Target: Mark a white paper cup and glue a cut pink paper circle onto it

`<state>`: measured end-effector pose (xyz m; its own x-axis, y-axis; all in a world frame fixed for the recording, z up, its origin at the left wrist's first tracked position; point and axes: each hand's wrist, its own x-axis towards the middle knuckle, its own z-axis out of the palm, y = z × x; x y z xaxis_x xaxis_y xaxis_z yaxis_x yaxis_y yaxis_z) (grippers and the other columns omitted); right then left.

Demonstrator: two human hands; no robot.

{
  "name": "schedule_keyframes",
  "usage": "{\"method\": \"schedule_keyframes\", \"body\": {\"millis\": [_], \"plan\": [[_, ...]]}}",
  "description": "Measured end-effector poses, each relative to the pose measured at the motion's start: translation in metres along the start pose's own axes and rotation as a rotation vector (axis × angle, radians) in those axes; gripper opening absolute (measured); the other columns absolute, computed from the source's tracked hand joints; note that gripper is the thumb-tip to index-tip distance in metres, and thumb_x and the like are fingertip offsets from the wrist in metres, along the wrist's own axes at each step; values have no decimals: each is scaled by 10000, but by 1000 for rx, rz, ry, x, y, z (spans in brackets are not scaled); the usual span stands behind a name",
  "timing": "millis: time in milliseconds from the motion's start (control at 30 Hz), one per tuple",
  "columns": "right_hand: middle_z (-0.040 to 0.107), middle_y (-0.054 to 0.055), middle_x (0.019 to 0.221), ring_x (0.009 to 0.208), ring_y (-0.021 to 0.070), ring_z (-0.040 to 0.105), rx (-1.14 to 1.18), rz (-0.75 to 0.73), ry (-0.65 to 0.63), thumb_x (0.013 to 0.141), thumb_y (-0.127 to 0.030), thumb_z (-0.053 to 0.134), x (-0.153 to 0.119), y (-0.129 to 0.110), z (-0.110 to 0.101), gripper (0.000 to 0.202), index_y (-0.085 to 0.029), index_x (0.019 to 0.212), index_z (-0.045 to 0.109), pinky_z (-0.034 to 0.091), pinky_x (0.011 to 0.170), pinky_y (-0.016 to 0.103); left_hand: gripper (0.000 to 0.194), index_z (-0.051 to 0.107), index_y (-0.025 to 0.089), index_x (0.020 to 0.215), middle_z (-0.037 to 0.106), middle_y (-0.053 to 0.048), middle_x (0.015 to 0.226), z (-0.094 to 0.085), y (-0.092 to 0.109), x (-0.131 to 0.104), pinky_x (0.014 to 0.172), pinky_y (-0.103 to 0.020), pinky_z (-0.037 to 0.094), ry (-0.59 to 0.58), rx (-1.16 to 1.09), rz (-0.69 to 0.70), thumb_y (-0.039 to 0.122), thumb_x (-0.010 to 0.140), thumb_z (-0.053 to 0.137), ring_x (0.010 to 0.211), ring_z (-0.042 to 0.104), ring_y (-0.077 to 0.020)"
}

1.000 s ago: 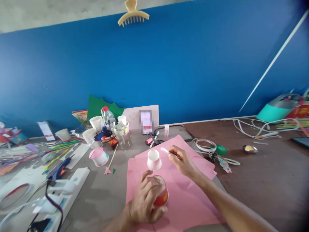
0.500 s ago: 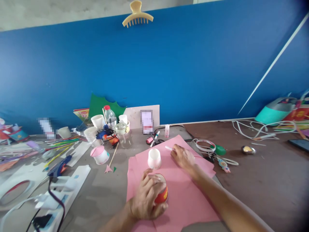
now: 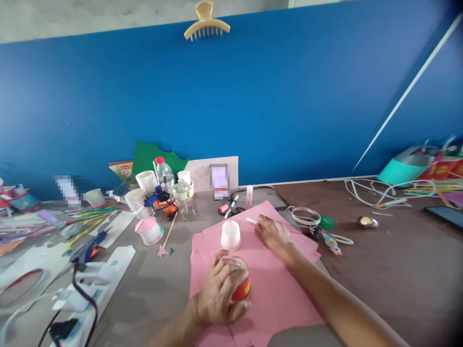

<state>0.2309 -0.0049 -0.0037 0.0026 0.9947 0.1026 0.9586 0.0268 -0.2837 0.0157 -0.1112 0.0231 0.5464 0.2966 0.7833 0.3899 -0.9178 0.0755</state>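
My left hand (image 3: pixel 221 294) is curled over a red paper cup (image 3: pixel 241 289) with yellow marks, which stands on sheets of pink paper (image 3: pixel 275 299). Fingers cover much of the cup's top and near side. Just beyond it, a white paper cup (image 3: pixel 230 235) rests on the same paper. To the right of that, my right hand (image 3: pixel 270 232) lies low over the pink sheets with its fingers closed on a thin white stick (image 3: pixel 252 220); the stick's other end is hidden by the hand.
On the left are a glue gun (image 3: pixel 88 248), a power strip (image 3: pixel 108 284) with plugs, and a pink-topped cup (image 3: pixel 149 231). Behind stand a glass jar (image 3: pixel 186 202) and a bottle (image 3: pixel 164 173). Scissors with a charm (image 3: pixel 332 243) and white cables (image 3: pixel 390 197) lie right.
The view has turned very slightly to the right. Both hands keep their hold and their places on the pink paper, with hardly any visible movement.
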Motion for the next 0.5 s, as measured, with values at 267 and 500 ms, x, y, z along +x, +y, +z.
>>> {"method": "schedule_keyframes", "body": {"millis": [267,500], "plan": [[690,89,946,795,181,647,100,-188,89,968,-225,391,-1,4,0,243,-184,948,630,412,681,262,351,489,111,1145,640,-123,900,-2,1,2,1009,-523,367,-7,-5,-9,363,929,373,848,611,-227],[666,110,970,873,207,645,238,-396,186,925,-139,411,-3,1,3,231,-164,962,637,473,766,283,373,487,123,1161,639,-123,915,0,1,0,958,-495,403,-14,-25,-29,395,921,403,865,612,-234]]}}
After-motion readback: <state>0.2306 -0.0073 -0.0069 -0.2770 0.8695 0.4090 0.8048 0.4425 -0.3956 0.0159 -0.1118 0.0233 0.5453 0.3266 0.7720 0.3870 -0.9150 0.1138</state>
